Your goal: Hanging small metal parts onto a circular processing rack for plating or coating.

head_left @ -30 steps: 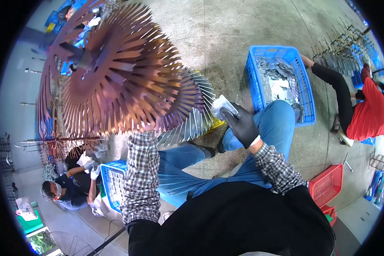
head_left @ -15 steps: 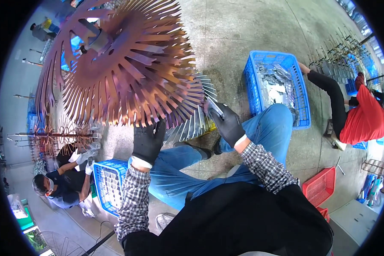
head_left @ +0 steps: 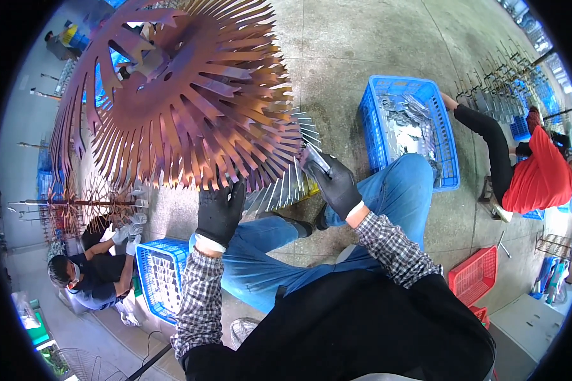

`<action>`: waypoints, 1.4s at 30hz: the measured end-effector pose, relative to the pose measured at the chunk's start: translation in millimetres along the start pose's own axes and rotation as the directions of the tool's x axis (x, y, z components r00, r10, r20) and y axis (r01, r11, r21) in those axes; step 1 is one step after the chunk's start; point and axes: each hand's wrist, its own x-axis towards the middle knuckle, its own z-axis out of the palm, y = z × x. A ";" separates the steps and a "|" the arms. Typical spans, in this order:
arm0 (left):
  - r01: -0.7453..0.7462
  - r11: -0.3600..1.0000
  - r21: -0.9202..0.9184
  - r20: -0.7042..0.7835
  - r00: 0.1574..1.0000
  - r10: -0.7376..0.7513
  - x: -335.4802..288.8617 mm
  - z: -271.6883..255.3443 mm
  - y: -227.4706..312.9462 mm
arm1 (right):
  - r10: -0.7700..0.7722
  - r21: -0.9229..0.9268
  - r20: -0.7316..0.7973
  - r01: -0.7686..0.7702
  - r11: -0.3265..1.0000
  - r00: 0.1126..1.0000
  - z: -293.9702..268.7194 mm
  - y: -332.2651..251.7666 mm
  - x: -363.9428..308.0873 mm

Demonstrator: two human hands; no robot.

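A large copper-coloured metal disc rack (head_left: 190, 108), with slotted teeth around its layered discs, fills the upper left in front of me. My left hand (head_left: 220, 211), in a black glove, is at its lower rim, fingers closed on the teeth. The fingertips are partly hidden there. My right hand (head_left: 337, 185), also gloved, pinches thin flat silver metal pieces (head_left: 318, 159) close to the rack's right edge. How many pieces it holds I cannot tell. Silver pieces (head_left: 286, 190) stick out in a row from the rack's lower right side.
A blue crate (head_left: 448, 159) of silver metal pieces stands beyond my right knee. At left, a person (head_left: 95, 279) works by another blue crate (head_left: 147, 244). A person in red (head_left: 543, 171) sits at far right. A red basket (head_left: 473, 276) lies at lower right.
The disc rack has turned slightly. My right hand and its silver pieces have shifted a little left, closer to the teeth. My left hand stays at the rim.
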 end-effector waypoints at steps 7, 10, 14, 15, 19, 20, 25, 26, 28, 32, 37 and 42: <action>-0.061 0.992 -0.110 0.002 0.998 0.062 17.8 -19.6 20.4 | 0.017 0.049 -0.010 -0.016 0.999 1.000 3.1 6.6 -2.3; -0.129 0.988 -0.088 -0.014 0.992 0.128 24.5 -21.4 24.4 | -0.038 0.054 -0.039 0.041 0.998 0.999 6.6 10.0 -2.8; -0.177 0.983 0.046 0.163 0.972 0.167 28.5 -18.7 27.7 | -0.104 -0.024 -0.055 0.103 0.994 0.993 10.0 15.1 -3.5; -0.175 0.984 0.045 0.160 0.973 0.166 29.8 -17.7 27.8 | -0.106 -0.026 -0.053 0.105 0.994 0.993 10.4 15.8 -3.9; -0.185 0.957 0.225 0.446 0.892 0.068 37.7 -11.3 26.6 | 0.037 0.168 -0.068 -0.025 0.985 0.997 11.6 19.4 -5.8; -0.179 0.957 0.226 0.444 0.894 0.062 38.9 -10.5 25.9 | 0.033 0.167 -0.062 -0.022 0.986 0.997 11.8 18.0 -5.4; -0.223 0.968 0.117 0.406 0.900 0.159 44.8 -2.2 21.7 | -0.219 -0.079 -0.100 0.211 0.974 0.971 12.8 11.8 -3.1; -0.234 0.966 0.107 0.414 0.894 0.171 45.9 1.2 20.7 | -0.214 -0.101 -0.096 0.204 0.974 0.972 13.2 10.9 -3.1; -0.254 0.963 0.086 0.427 0.883 0.194 48.0 7.2 19.1 | -0.204 -0.147 -0.086 0.190 0.971 0.975 14.0 9.0 -3.0; -0.312 0.950 0.011 0.278 0.914 0.297 52.7 7.5 25.0 | -0.196 -0.173 -0.061 0.183 0.968 0.979 12.6 4.6 -1.6; -0.235 0.969 -0.072 0.307 0.919 0.245 60.7 10.9 33.2 | -0.239 -0.201 -0.036 0.228 0.953 0.970 10.4 -1.7 0.1; -0.196 0.980 -0.043 0.365 0.909 0.198 62.6 27.3 35.0 | -0.308 -0.223 -0.020 0.296 0.929 0.951 9.9 -1.7 0.9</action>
